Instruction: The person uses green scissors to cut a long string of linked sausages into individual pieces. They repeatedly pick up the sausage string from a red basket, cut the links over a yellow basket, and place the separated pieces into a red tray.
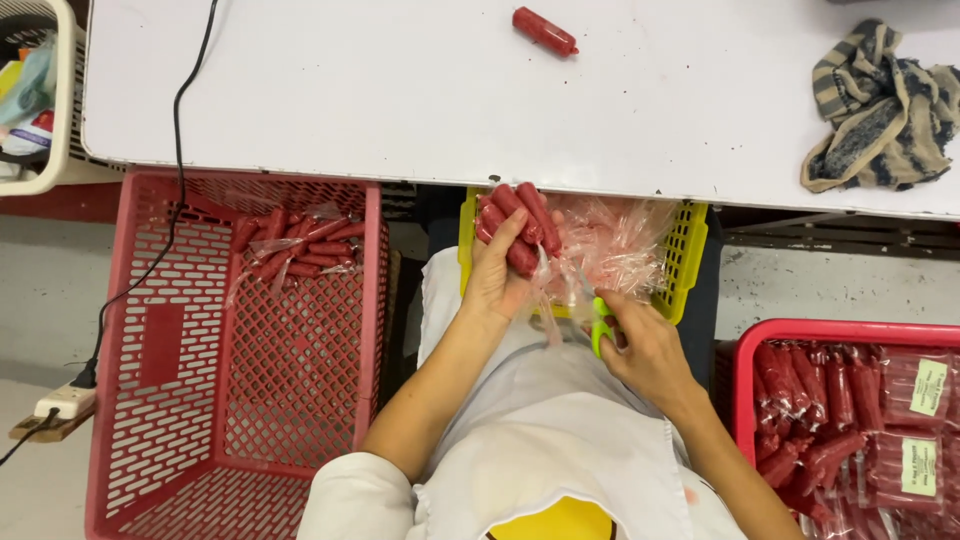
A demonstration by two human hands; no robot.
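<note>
My right hand [650, 345] is closed around a pair of green-handled scissors [600, 322], blades angled toward eleven o'clock so they meet the loose clear wrapper just beside my other palm. My left hand [500, 270] is clenched on a bundle of red sausages [518, 225], fingers wrapped over them from nine o'clock, so the pack stays steady and the plastic tail hangs down toward the blades. I hold both over my lap, above the yellow basket [690, 255], so any cut film drops into the heap of crumpled clear plastic [615, 245] already lying there.

The sausages are short, smooth, deep-red cylinders, packed tightly side by side and standing up out of my fist toward twelve o'clock, their wrapper glossy and wrinkled where it trails off.

At three to four o'clock a red crate [800, 328] holds many more wrapped packs, some with pale labels. At nine o'clock a larger red crate [150, 400] holds only a few wrapped bundles [295, 245] near its far end. Beyond is the white table [400, 90]: one sausage [545, 30] lies alone at twelve o'clock, a striped rag [880, 110] at two, and a black cable [180, 100] runs across it at ten.
</note>
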